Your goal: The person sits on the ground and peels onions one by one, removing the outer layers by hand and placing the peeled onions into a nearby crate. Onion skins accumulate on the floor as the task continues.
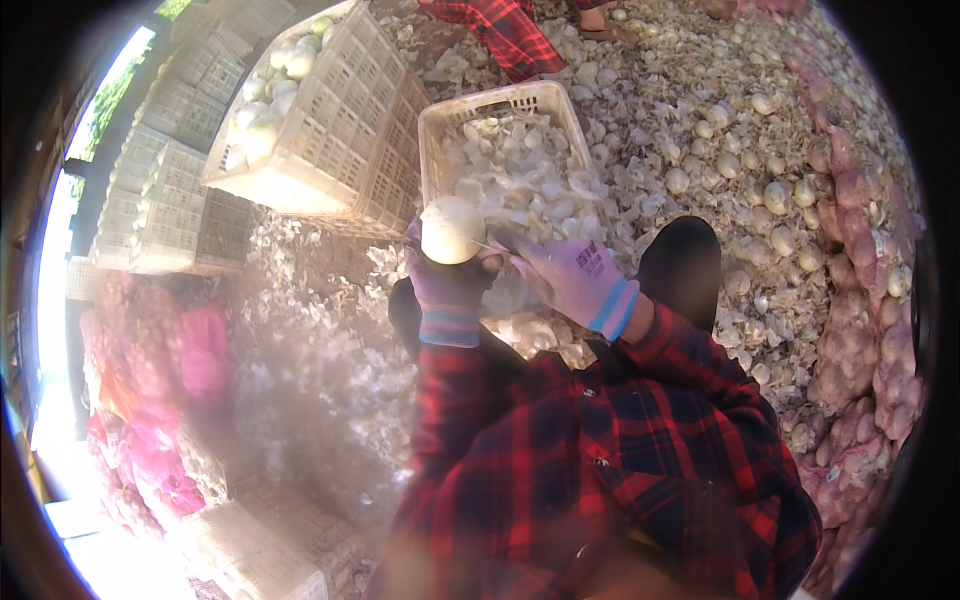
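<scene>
My left hand (448,289), in a light purple glove with dark fingers, holds a pale, smooth onion (452,230) at the near end of a plastic crate. From the right, my right hand (574,274), gloved alike, reaches to the onion's lower right side. A thin blade-like edge shows between its fingertips and the onion; the rest of that tool is hidden in the fingers. Just beyond both hands, the cream crate (499,99) holds many loose papery onion skins (525,169).
Stacked crates (330,142) with peeled onions on top stand at the upper left. Onions and skins (720,150) cover the ground at right, bordered by pink mesh sacks (847,337). Another person's plaid-clad limb (517,37) is beyond the crate. More crates (262,547) lie lower left.
</scene>
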`<state>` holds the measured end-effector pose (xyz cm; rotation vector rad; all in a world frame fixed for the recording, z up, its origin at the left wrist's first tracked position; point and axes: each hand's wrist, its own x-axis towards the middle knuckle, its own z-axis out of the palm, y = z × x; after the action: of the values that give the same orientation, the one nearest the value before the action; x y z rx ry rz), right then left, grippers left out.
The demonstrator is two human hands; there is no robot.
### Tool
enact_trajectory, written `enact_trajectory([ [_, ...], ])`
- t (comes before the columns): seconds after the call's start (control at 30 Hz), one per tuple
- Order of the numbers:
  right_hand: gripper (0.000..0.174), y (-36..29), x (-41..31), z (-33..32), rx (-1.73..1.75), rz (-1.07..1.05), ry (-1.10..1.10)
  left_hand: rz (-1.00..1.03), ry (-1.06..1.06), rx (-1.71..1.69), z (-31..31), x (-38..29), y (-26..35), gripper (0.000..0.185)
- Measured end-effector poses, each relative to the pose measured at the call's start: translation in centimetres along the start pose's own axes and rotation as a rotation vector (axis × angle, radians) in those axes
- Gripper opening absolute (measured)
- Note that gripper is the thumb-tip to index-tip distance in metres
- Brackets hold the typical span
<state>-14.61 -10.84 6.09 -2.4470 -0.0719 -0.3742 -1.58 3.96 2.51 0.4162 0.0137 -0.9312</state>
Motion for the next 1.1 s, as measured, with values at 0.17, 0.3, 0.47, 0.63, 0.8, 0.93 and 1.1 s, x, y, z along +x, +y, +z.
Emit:
enact_trajectory([
  [0.17,0.049,-0.1,0.0,-0.7,-0.205,0.035,-0.145,0.084,0.356,0.033,0.0,0.1,-1.0,0.054],
  [0.3,0.038,0.9,-0.1,-1.6,-0.169,0.031,-0.220,0.152,0.350,0.108,0.6,0.0,-2.1,0.055],
  [0.47,0.025,1.7,-0.1,-2.7,0.255,0.184,-0.082,0.057,0.240,0.022,0.7,-0.5,-0.7,0.056],
  [0.63,0.031,0.3,1.9,-1.8,0.411,0.113,0.074,0.223,0.260,0.380,1.4,-0.7,-2.2,0.052],
  [0.8,0.029,0.4,2.8,-0.6,0.393,0.027,0.128,0.433,0.277,0.746,2.7,-1.6,-3.0,0.044],
  [0.93,0.025,1.5,3.1,0.0,0.311,0.017,0.123,0.466,0.310,0.850,3.3,-1.9,-3.2,0.037],
  [1.1,0.027,2.1,3.2,-0.3,0.446,0.146,0.194,0.465,0.360,0.877,3.6,-1.6,-3.9,0.045],
])
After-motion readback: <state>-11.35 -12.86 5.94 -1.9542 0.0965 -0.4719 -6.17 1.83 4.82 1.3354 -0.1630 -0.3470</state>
